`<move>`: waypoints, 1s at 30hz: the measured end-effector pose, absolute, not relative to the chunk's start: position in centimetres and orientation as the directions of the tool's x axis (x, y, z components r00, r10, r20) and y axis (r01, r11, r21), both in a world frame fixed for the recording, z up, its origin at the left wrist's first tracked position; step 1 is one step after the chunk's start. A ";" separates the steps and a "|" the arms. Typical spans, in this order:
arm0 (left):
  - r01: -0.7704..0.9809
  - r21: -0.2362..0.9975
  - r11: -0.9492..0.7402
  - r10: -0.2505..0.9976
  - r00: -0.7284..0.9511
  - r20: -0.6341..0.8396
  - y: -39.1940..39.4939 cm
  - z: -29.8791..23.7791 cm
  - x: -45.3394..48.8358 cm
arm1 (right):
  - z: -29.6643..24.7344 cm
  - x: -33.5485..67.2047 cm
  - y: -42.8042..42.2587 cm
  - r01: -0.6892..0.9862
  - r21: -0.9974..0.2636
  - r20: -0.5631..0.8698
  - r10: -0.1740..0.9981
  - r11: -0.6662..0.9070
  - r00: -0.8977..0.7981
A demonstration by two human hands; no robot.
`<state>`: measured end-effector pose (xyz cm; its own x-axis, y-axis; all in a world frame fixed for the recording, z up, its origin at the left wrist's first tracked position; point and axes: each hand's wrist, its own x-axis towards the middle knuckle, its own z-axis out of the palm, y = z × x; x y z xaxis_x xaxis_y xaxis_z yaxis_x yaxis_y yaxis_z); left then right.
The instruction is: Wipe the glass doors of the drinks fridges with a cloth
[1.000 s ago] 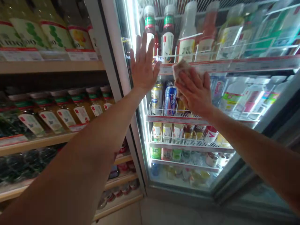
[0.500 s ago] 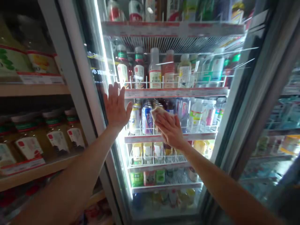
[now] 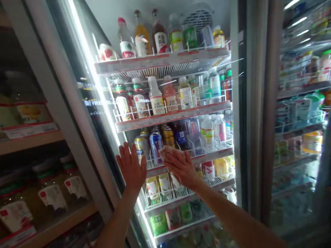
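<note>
My left hand (image 3: pixel 131 167) lies flat and open against the glass door (image 3: pixel 108 113) of a lit drinks fridge, fingers pointing up, near the door's left edge. My right hand (image 3: pixel 181 165) presses a small pale cloth (image 3: pixel 165 151) onto the same glass, fingers bent over it, just right of the left hand. Behind the glass at hand height stand drink cans (image 3: pixel 155 144) on a wire shelf (image 3: pixel 176 115); bottles fill the shelves above.
Wooden shelves (image 3: pixel 31 143) with jars and bottles run along the left. A dark vertical frame (image 3: pixel 256 110) divides this fridge from a second glass-fronted fridge (image 3: pixel 302 113) on the right. More drinks sit on the fridge's lower racks.
The view has pulled back and tilted up, showing the fridge's top shelf. Both hands now sit lower on the glass, the right hand still moving the cloth over it.
</note>
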<state>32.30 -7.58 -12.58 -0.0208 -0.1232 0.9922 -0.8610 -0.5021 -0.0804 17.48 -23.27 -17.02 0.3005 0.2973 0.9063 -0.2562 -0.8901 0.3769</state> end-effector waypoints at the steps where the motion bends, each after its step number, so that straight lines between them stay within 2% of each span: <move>1: -0.860 -0.086 -0.503 -0.137 -0.019 0.990 -7.3 -12.9 32.4 | -17.3 16.9 -23.9 -0.258 0.371 0.908 0.291 -0.892 0.302; 3: -0.858 -0.094 -0.505 -0.158 -0.016 0.987 -6.9 -13.7 32.4 | -17.6 14.6 -26.8 -0.325 0.258 0.955 0.189 -0.910 0.229; 6: -0.858 -0.108 -0.503 -0.181 -0.018 0.983 -6.7 -15.4 32.1 | -17.4 11.2 -31.1 -0.448 -0.016 1.000 -0.019 -0.894 0.003; 8: -0.864 -0.099 -0.493 -0.176 -0.012 0.984 -6.9 -16.3 32.0 | -17.1 11.1 -31.2 -0.459 -0.158 0.987 -0.121 -0.874 -0.109; 9: -0.869 -0.084 -0.487 -0.167 -0.002 0.986 -7.1 -16.6 31.9 | -17.2 11.8 -30.3 -0.441 -0.188 0.981 -0.147 -0.878 -0.124; 11: -0.879 -0.053 -0.474 -0.145 0.019 0.989 -7.3 -17.0 31.9 | -17.9 14.0 -27.0 -0.374 -0.124 0.992 -0.119 -0.919 -0.037; 14: -0.883 -0.052 -0.466 -0.139 0.015 0.990 -7.4 -17.1 32.2 | -19.8 16.7 -22.7 -0.249 0.156 0.964 0.092 -0.956 0.249; 16: -0.884 -0.071 -0.462 -0.148 -0.003 0.989 -7.3 -17.0 32.3 | -21.0 16.4 -23.0 -0.236 0.244 0.932 0.161 -0.941 0.324; 18: -0.886 -0.087 -0.456 -0.153 -0.019 0.988 -7.1 -17.0 32.3 | -21.4 14.0 -26.0 -0.339 0.186 0.960 0.097 -0.922 0.262; 21: -0.893 -0.102 -0.438 -0.157 -0.036 0.987 -7.1 -17.1 32.1 | -20.7 9.6 -32.0 -0.517 -0.077 0.997 -0.080 -0.853 -0.017; 23: -0.901 -0.111 -0.419 -0.160 -0.048 0.986 -7.1 -17.1 32.1 | -19.9 8.6 -33.7 -0.532 -0.205 0.975 -0.127 -0.822 -0.180; 24: -0.905 -0.116 -0.408 -0.158 -0.056 0.986 -7.2 -17.2 32.0 | -19.7 9.0 -33.3 -0.521 -0.228 0.968 -0.134 -0.822 -0.212; 27: -0.922 -0.132 -0.363 -0.158 -0.078 0.984 -7.1 -17.2 32.1 | -20.8 13.3 -27.8 -0.496 -0.157 0.988 -0.129 -0.854 -0.090; 28: -0.927 -0.145 -0.346 -0.167 -0.091 0.982 -7.0 -17.2 32.2 | -21.6 15.2 -25.4 -0.485 -0.091 0.994 -0.107 -0.870 0.006; 30: -0.931 -0.186 -0.314 -0.193 -0.129 0.973 -6.8 -17.2 32.3 | -23.5 18.1 -21.7 -0.436 0.103 0.982 0.022 -0.894 0.187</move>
<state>32.29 -6.77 -17.17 -0.1294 -0.1934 0.9725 -0.9309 -0.3143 -0.1864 18.12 -21.69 -23.47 0.1874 0.0221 0.9820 -0.4361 -0.8939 0.1034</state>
